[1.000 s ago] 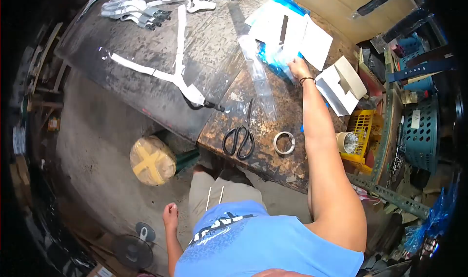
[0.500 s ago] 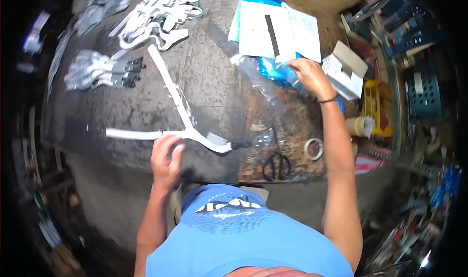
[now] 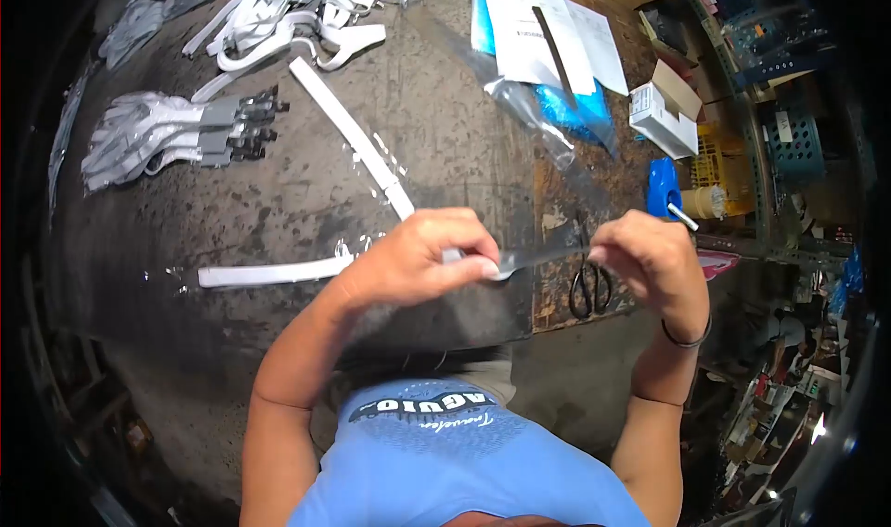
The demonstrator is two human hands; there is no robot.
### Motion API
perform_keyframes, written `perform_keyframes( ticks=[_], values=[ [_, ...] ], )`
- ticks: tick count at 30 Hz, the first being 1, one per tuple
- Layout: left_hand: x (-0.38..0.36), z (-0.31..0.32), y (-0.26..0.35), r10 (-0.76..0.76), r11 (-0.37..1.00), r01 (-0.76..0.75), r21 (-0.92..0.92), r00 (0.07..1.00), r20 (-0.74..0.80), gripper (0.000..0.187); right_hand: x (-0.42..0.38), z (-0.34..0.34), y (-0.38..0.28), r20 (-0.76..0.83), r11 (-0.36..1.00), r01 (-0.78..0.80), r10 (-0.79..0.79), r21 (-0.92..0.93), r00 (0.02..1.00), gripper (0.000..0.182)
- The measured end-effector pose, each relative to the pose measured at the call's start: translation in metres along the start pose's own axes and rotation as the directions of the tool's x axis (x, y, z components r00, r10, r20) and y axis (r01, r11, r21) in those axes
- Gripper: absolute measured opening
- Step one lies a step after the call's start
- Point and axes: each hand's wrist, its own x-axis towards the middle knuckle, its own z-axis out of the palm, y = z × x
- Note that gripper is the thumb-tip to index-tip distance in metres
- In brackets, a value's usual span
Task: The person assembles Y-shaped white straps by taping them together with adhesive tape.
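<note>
A white Y-shaped strap (image 3: 269,273) lies on the dark table, one arm pointing left and one toward the back. My left hand (image 3: 422,256) is closed over its junction, thumb and fingers pinched, with bits of white showing between and beyond them. A clear, thin plastic strip (image 3: 552,253) stretches from my left fingertips to my right hand (image 3: 654,263), whose fingers pinch its other end. Black scissors (image 3: 590,289) lie below the strip, beside my right fingers. The far end of the strap's right side is mostly hidden by my left hand.
White straps (image 3: 278,17) are heaped at the back left, above a bundle of grey-and-white straps (image 3: 158,137). Papers (image 3: 534,40) on blue plastic (image 3: 571,114), an open white box (image 3: 664,119) and a blue object (image 3: 663,188) stand toward the right.
My right hand has come back from the papers and blue plastic toward the table's front. My left hand has moved right, onto the strap junction. A clear strip now spans both hands.
</note>
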Motion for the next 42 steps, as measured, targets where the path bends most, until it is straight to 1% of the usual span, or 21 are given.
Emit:
perform_keyframes(
  ticks=[2,4,6,9,10,12,13,14,15,17,19,20,21,24,26,28,32,34,35,38,42],
  values=[
    [-0.02,0.006,-0.019,-0.019,0.999,0.015,-0.038,0.996,-0.09,0.012,-0.023,0.012,-0.002,-0.025,0.995,-0.101,0.101,0.027,0.995,0.01],
    [-0.035,0.012,-0.02,-0.207,0.906,0.134,-0.402,0.968,-0.145,0.013,-0.049,0.027,0.0,-0.035,0.962,-0.235,0.242,0.138,0.97,0.008],
    [-0.043,0.023,-0.017,-0.175,0.891,0.043,-0.452,0.951,-0.255,0.013,-0.079,0.049,0.001,-0.056,0.939,-0.267,0.285,0.216,0.957,0.008],
    [-0.056,0.038,-0.008,-0.168,0.894,0.038,-0.447,0.952,-0.256,0.014,-0.117,0.075,-0.014,0.041,0.776,-0.442,0.476,0.45,0.878,0.01],
    [-0.059,0.043,-0.006,-0.151,0.946,0.068,-0.315,0.958,-0.246,0.013,-0.129,0.091,-0.011,-0.048,0.844,-0.363,0.414,0.394,0.909,0.011],
    [-0.075,0.064,0.001,-0.155,0.977,0.122,-0.173,0.968,-0.196,0.013,-0.159,0.107,-0.022,0.075,0.841,-0.516,0.511,0.165,0.857,0.019],
    [-0.085,0.079,0.008,-0.107,0.993,0.113,0.035,0.984,-0.142,0.014,-0.173,0.121,-0.029,0.063,0.828,-0.53,0.528,0.184,0.847,0.019],
    [-0.092,0.093,0.012,-0.057,0.968,0.075,0.24,0.995,-0.08,0.015,-0.182,0.14,-0.033,-0.053,0.902,-0.352,0.376,0.251,0.925,0.028],
    [-0.1,0.108,0.007,0.156,0.915,-0.155,0.372,0.987,0.027,0.014,-0.188,0.154,-0.039,-0.176,0.944,-0.159,0.216,0.289,0.96,0.039],
    [-0.12,0.133,0.006,0.176,0.914,-0.199,0.354,0.98,0.097,0.013,-0.187,0.179,-0.07,-0.207,0.859,-0.05,0.179,0.509,0.962,0.054],
    [-0.128,0.142,0.006,0.199,0.912,-0.241,0.331,0.968,0.156,0.013,-0.184,0.216,-0.089,-0.158,0.623,-0.105,0.352,0.775,0.923,0.04],
    [-0.133,0.142,0.006,0.133,0.924,-0.159,0.348,0.986,0.098,0.013,-0.183,0.228,-0.094,-0.093,0.442,-0.133,0.454,0.887,0.886,0.031],
    [-0.136,0.14,0.005,0.067,0.93,-0.075,0.36,0.997,0.036,0.013,-0.185,0.229,-0.094,-0.092,0.436,-0.14,0.469,0.889,0.878,0.031],
    [-0.133,0.132,-0.006,0.057,0.97,-0.052,0.239,0.998,-0.016,0.014,-0.184,0.228,-0.09,0.013,0.427,-0.281,0.531,0.86,0.847,0.016],
    [-0.13,0.13,-0.011,0.043,0.984,-0.033,0.176,0.998,-0.051,0.015,-0.179,0.225,-0.089,-0.091,0.533,-0.251,0.534,0.808,0.841,0.012],
    [-0.124,0.127,-0.015,-0.07,0.955,0.073,0.287,0.997,-0.02,0.019,-0.177,0.228,-0.078,-0.127,0.55,-0.205,0.505,0.809,0.854,0.013],
    [-0.107,0.129,-0.032,-0.26,0.94,0.247,0.234,0.965,0.026,0.025,-0.171,0.228,-0.067,-0.096,0.487,-0.247,0.577,0.838,0.811,0.018],
    [-0.1,0.136,-0.042,-0.21,0.962,0.2,-0.187,0.977,-0.035,0.028,-0.168,0.224,-0.061,-0.08,0.439,-0.238,0.592,0.866,0.802,0.019],
    [-0.096,0.136,-0.044,-0.197,0.944,0.182,-0.275,0.98,-0.03,0.03,-0.168,0.224,-0.059,-0.078,0.435,-0.241,0.597,0.868,0.798,0.019],
    [-0.092,0.132,-0.049,-0.267,0.872,0.232,-0.431,0.964,-0.021,0.027,-0.166,0.224,-0.052,-0.09,0.465,-0.263,0.609,0.845,0.788,0.021],
    [-0.089,0.138,-0.041,-0.249,0.915,0.21,-0.344,0.966,-0.074,0.022,-0.166,0.224,-0.047,-0.04,0.417,-0.291,0.626,0.861,0.779,0.021]
  ],
)
